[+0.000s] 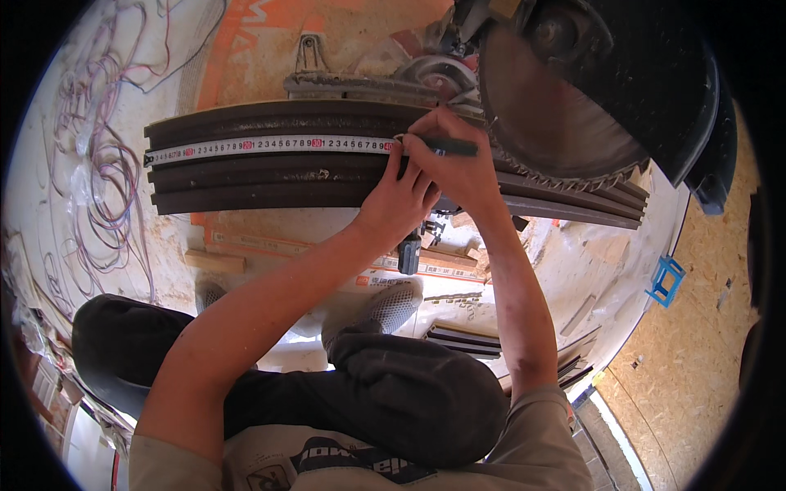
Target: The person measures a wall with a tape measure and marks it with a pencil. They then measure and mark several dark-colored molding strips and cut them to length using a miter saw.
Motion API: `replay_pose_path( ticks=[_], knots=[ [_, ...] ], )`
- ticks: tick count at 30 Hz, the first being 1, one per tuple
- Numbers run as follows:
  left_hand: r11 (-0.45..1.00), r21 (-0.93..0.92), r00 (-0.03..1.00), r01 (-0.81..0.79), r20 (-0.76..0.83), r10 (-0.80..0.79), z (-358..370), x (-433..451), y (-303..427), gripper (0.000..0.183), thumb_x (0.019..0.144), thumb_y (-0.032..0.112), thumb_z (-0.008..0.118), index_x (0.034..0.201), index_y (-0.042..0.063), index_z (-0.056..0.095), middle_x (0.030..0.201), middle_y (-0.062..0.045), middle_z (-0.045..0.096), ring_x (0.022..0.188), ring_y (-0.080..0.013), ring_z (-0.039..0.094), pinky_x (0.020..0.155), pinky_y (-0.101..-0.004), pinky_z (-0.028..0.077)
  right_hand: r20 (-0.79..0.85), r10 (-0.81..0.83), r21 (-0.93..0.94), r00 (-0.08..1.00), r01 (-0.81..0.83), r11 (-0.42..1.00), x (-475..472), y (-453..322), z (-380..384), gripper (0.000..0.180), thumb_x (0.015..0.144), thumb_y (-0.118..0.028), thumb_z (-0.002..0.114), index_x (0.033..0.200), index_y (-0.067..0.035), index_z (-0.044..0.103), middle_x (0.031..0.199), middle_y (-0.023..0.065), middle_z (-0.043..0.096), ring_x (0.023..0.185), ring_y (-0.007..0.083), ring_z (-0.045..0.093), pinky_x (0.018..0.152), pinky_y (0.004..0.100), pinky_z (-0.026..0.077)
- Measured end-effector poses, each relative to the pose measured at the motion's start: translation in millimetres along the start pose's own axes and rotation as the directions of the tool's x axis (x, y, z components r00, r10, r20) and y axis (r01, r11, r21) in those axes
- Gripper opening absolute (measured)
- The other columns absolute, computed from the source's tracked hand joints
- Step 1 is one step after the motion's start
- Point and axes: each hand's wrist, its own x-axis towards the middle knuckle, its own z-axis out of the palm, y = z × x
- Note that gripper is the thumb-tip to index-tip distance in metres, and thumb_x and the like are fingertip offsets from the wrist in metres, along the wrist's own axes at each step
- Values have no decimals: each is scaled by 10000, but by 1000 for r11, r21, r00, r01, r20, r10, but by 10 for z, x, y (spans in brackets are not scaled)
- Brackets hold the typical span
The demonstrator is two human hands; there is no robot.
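A steel measuring tape [276,144] lies along a stack of dark brown grooved strips [264,196], with its hooked end at their left end. My left hand [402,199] presses the tape against the strips just past the red 40 mark. My right hand [466,169] pinches a dark green, pencil-like marker [457,147], its pale tip close to my left fingertips at the tape's edge. My fingers partly hide the tape there, and its case cannot be made out. The toothed blade [552,116] of a miter saw stands over the strips, right of my right hand.
The saw's dark guard [651,80] rises at upper right, and its fence [362,83] runs behind the strips. A clamp-like black handle [409,255] hangs below them. Coiled cables [101,184] lie at left. A wood offcut [215,261] and a blue plastic frame [666,281] are lower down.
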Motion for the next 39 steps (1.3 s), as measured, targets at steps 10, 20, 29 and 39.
replay_pose_path(
  ticks=[10,20,29,39],
  knots=[
    [1000,20,1000,7,-12,-7,-19,4,10,575,864,293,753,1409,139,651,1427,-253,578,1420,-471,467,1211,-700,365,-3,54,-17,999,-54,998,152,85,57,181,848,-176,775,901,-7,740,780,63,747,710,117,670,706,313,546],
    [1000,-12,1000,11,-19,-11,-19,5,7,562,865,295,750,1390,111,666,1445,-263,574,1432,-466,463,1211,-697,362,-23,-4,-60,1000,2,998,161,133,77,178,836,-174,784,906,-13,757,784,66,764,695,133,688,710,319,560],
    [1000,10,1000,-16,20,15,-29,6,-6,547,911,307,701,1410,86,662,1499,-235,540,1439,-486,441,1189,-719,361,-33,-9,-48,999,7,999,163,140,91,182,840,-172,787,910,-7,761,800,78,764,708,148,701,730,329,566],
    [1000,-27,1000,-3,-14,2,-45,2,-5,537,880,282,722,1374,79,672,1418,-260,584,1416,-482,478,1214,-712,357,-59,-23,-47,998,20,999,167,149,109,189,831,-163,804,906,4,754,807,78,752,723,157,681,744,329,554]
  ],
)
